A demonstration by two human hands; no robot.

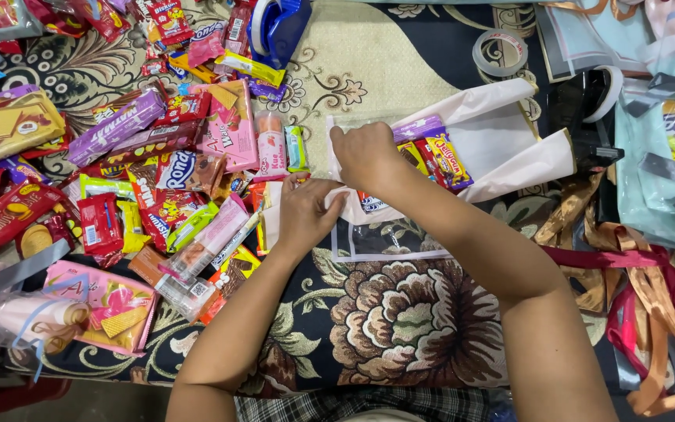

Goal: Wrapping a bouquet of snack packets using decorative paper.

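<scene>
A cone of pale pink wrapping paper (pixel 501 141) lies on the patterned cloth (pixel 400 312), with several small snack packets (pixel 435 156) tucked inside it. My right hand (pixel 365 155) presses down on the narrow end of the cone, fingers curled over the paper. My left hand (pixel 305 209) pinches the paper's lower edge beside a clear plastic sheet (pixel 388 238). Both hands touch the wrapping; the cone's tip is hidden under them.
A heap of colourful snack packets (pixel 158 164) covers the left side. A blue tape dispenser (pixel 279 27) and a clear tape roll (pixel 500 53) lie at the back. Ribbons (pixel 642 281) and pale blue wrapping sheets (pixel 666 180) pile on the right.
</scene>
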